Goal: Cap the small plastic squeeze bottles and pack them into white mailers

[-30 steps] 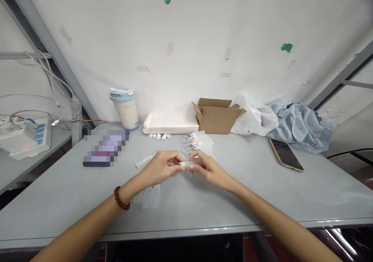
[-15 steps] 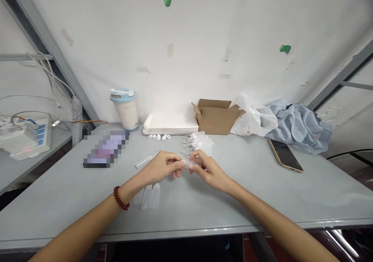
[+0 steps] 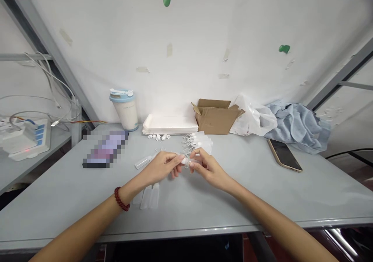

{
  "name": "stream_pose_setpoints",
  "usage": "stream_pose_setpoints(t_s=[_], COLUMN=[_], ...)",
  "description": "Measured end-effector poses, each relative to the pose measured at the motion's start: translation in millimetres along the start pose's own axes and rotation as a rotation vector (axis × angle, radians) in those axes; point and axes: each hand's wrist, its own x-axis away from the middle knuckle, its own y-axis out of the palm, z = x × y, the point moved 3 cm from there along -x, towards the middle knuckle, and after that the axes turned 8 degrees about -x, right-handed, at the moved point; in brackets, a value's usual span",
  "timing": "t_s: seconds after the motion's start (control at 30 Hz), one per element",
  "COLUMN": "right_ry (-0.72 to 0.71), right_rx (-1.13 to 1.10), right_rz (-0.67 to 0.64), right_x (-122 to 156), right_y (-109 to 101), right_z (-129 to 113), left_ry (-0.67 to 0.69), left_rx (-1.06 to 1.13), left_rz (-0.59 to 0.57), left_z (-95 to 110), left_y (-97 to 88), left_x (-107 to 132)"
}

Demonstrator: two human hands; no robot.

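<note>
My two hands meet just above the middle of the grey table (image 3: 262, 199). My right hand (image 3: 207, 169) grips a small clear plastic bottle (image 3: 192, 162) lying sideways. My left hand (image 3: 163, 166), a red bead bracelet on its wrist, pinches the bottle's white cap end with thumb and fingertips. Beneath my left forearm lie three capped clear bottles (image 3: 147, 196) side by side. Another single bottle (image 3: 143, 162) rests to the left of my hands. Behind my hands sits a heap of uncapped bottles (image 3: 201, 142), and a row of small white caps (image 3: 159, 137) lies further back.
Along the wall stand a blue-lidded cup (image 3: 124, 108), a stack of white trays (image 3: 170, 124), an open cardboard box (image 3: 216, 116), a white plastic bag (image 3: 253, 120) and a blue cloth (image 3: 297, 124). A phone (image 3: 284, 155) lies right. A blurred dark object (image 3: 105, 149) lies left; a power strip (image 3: 25, 137) sits on a side shelf.
Both hands stay together on the bottle. The fingers of my left hand have shifted slightly around the cap end; the bottle sits a little higher.
</note>
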Motion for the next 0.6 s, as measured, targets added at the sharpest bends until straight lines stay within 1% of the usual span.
stream_pose_setpoints(t_s=[0.07, 0.23, 0.43, 0.6], right_ry=[-0.006, 0.008, 0.047, 0.064], right_rx=[0.015, 0.018, -0.047, -0.077], right_rz=[-0.001, -0.015, -0.031, -0.052], right_x=[0.1, 0.1, -1.3, -0.9], right_y=[0.4, 1.0, -0.3, 0.1], right_z=[-0.4, 1.1, 2.4, 0.2], left_ry=[-0.010, 0.047, 0.117, 0.044], left_rx=[-0.017, -0.066, -0.020, -0.045], left_rz=[-0.006, 0.006, 0.056, 0.024], left_z=[-0.9, 4.8, 8.8, 6.7], left_y=[0.7, 0.5, 1.4, 3.1], left_x=[0.2, 3.1, 4.9, 3.8])
